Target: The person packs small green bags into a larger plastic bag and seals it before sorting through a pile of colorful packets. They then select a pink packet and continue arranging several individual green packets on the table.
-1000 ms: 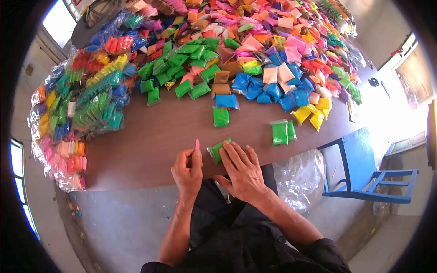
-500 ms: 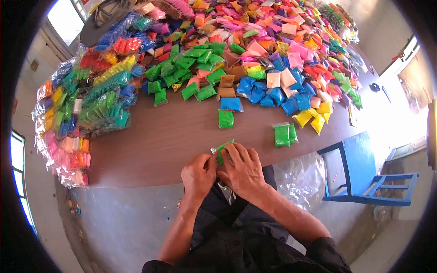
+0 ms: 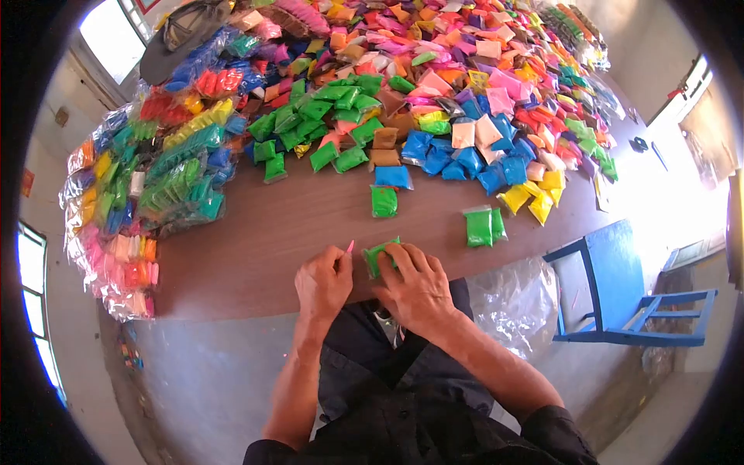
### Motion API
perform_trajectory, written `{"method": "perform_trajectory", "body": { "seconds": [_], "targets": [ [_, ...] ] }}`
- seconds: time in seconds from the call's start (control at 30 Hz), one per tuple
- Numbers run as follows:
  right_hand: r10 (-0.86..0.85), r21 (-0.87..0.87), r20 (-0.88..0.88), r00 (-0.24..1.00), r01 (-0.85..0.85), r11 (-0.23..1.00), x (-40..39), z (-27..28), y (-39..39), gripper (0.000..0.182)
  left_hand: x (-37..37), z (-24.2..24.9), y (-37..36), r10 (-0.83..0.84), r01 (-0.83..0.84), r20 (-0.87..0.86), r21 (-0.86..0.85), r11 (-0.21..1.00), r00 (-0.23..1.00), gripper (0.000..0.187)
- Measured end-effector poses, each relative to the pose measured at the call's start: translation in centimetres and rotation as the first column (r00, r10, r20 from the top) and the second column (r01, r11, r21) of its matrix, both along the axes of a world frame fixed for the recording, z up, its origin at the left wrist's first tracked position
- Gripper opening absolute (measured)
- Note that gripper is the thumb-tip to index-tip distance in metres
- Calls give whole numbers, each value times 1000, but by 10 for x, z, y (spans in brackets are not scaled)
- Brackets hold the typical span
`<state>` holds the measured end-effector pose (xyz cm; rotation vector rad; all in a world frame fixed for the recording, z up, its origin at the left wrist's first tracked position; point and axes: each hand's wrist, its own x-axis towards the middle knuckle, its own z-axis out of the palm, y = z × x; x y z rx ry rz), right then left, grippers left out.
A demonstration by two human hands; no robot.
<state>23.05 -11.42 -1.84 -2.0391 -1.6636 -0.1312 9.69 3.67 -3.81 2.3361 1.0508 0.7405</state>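
My left hand (image 3: 323, 285) is closed, with a small pink piece (image 3: 350, 246) sticking up from between thumb and forefinger; its kind is too small to make out. Under the curled fingers of my right hand (image 3: 418, 285) lies a green packet (image 3: 373, 256) in clear plastic, near the table's front edge. The hand covers its right part. Just beyond is another green packet (image 3: 384, 202), with a blue packet (image 3: 393, 177) behind it. To the right, two green packets (image 3: 480, 228) lie overlapping.
A big heap of coloured packets (image 3: 434, 77) covers the back of the table (image 3: 271, 232). Bundles of packets in clear bags (image 3: 170, 190) are stacked at the left. A blue chair (image 3: 616, 271) stands at the right, beside a clear plastic bag (image 3: 511, 302).
My left hand has moved left, away from the green packet, and the pink piece now shows in its fingers. My right hand stays on the packet.
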Motion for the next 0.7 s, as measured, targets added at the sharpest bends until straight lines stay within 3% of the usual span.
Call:
{"method": "perform_trajectory", "body": {
  "seconds": [0.17, 0.27, 0.37, 0.47, 0.7],
  "targets": [
    [46, 121, -63, 997, -38, 992, 18, -11, 8, 36, -15, 6, -7, 9, 8, 112, -145, 989, 994, 12],
    [48, 142, -112, 993, -32, 989, 23, -7, 10, 36, -25, 14, -16, 67, -23, 173, -246, 969, 983, 10],
    [-18, 138, -184, 983, 44, 989, 25, 3, 10, 28, -34, 19, -25, 98, -32, 234, -272, 962, 967, 10],
    [-122, -28, -444, 888, 122, 992, 21, 18, 9, 19, -33, 17, -36, 55, 14, 294, -227, 974, 954, 10],
    [-223, 19, -395, 891, 250, 968, 19, -4, 4, 21, -3, 12, -50, -11, 91, 260, -298, 950, 965, 10]
  ]
}}
